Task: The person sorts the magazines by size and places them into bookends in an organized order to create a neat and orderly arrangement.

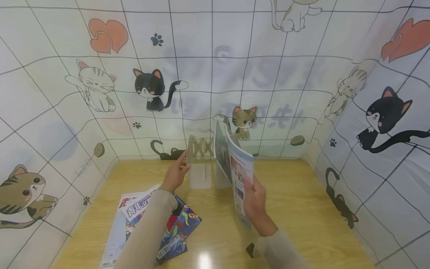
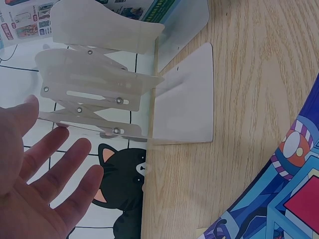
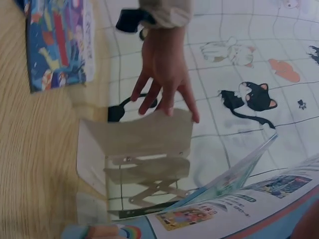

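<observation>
An expandable bookend rack (image 1: 200, 176) with pale plates and criss-cross links stands at the back of the table. My left hand (image 1: 174, 175) touches its left end plate (image 3: 144, 134) at the upper edge, fingers spread and relaxed. In the left wrist view, the thumb and fingers of that hand (image 2: 45, 184) lie around the plate's edge. My right hand (image 1: 256, 203) grips a colourful magazine (image 1: 239, 170) upright at the rack's right side. Another printed leaf or booklet (image 1: 221, 147) stands just behind it; whether the two are joined I cannot tell.
Several magazines (image 1: 183, 220) lie overlapping on the left of the wooden table (image 1: 295, 201), partly under my left sleeve. A cat-patterned cloth (image 1: 201, 82) hangs behind the rack and along both sides.
</observation>
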A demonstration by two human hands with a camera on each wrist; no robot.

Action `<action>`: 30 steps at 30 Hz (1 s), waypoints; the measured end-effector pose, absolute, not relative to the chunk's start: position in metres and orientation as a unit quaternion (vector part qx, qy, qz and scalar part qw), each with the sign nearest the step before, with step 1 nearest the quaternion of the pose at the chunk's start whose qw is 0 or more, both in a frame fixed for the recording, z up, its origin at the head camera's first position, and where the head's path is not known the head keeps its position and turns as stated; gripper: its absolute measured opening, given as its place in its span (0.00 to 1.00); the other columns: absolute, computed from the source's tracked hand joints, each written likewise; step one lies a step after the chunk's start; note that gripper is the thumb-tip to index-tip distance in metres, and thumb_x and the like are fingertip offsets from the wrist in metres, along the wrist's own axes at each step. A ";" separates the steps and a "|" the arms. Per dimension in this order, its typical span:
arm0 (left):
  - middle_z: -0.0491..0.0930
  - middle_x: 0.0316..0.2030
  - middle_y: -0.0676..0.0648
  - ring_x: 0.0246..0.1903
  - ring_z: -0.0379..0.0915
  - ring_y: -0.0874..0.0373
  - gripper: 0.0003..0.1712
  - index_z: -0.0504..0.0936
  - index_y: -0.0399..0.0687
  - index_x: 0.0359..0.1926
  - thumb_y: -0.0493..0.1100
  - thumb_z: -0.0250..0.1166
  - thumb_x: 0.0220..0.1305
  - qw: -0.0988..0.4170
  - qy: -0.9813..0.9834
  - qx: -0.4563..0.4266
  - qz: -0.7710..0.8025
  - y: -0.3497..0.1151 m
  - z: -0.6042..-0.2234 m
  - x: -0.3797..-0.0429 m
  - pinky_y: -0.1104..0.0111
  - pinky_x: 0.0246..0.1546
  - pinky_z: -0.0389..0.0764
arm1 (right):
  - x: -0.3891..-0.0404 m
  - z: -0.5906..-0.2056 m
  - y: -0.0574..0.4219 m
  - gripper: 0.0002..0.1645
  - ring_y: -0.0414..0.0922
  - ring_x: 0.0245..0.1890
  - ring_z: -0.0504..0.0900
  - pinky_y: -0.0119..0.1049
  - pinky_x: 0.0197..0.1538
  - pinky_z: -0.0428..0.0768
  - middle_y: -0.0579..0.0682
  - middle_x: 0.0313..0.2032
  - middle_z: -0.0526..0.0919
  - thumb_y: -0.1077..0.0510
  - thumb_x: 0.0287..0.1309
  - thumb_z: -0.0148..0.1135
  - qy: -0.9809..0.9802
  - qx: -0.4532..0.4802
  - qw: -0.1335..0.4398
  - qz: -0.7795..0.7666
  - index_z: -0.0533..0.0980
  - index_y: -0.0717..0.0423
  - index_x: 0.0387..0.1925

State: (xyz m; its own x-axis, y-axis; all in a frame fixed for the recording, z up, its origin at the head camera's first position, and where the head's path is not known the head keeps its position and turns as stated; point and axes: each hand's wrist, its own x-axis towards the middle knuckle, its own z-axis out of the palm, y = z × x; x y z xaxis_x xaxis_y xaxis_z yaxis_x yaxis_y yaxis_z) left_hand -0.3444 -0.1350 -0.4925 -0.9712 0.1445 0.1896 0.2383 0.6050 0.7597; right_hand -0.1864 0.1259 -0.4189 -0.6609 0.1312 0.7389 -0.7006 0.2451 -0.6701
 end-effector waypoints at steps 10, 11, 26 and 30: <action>0.77 0.52 0.35 0.48 0.77 0.41 0.39 0.50 0.72 0.76 0.44 0.58 0.72 0.058 -0.897 -0.110 -0.425 -0.137 -0.495 -0.346 0.48 0.46 0.77 | -0.230 -0.469 0.136 0.22 0.51 0.52 0.80 0.33 0.52 0.77 0.66 0.50 0.80 0.80 0.60 0.47 -0.703 0.215 0.400 0.547 0.75 0.72 0.54; 0.77 0.52 0.35 0.48 0.77 0.41 0.39 0.51 0.72 0.76 0.44 0.58 0.72 0.060 -0.896 -0.110 -0.426 -0.137 -0.495 -0.346 0.48 0.46 0.77 | -0.232 -0.471 0.136 0.22 0.52 0.52 0.80 0.35 0.51 0.77 0.65 0.51 0.81 0.80 0.60 0.48 -0.709 0.211 0.401 0.541 0.75 0.72 0.55; 0.79 0.48 0.38 0.46 0.78 0.42 0.39 0.52 0.67 0.76 0.41 0.59 0.71 0.066 -0.896 -0.108 -0.425 -0.134 -0.494 -0.345 0.49 0.43 0.78 | -0.234 -0.458 0.127 0.16 0.66 0.39 0.82 0.61 0.35 0.79 0.71 0.41 0.82 0.78 0.58 0.52 -0.731 0.159 0.459 0.480 0.77 0.76 0.48; 0.79 0.48 0.38 0.46 0.78 0.42 0.39 0.52 0.68 0.76 0.41 0.58 0.71 0.066 -0.896 -0.108 -0.426 -0.133 -0.494 -0.346 0.49 0.44 0.78 | -0.252 -0.483 0.134 0.14 0.62 0.40 0.83 0.59 0.37 0.80 0.68 0.42 0.83 0.68 0.67 0.51 -0.739 0.146 0.460 0.470 0.77 0.72 0.49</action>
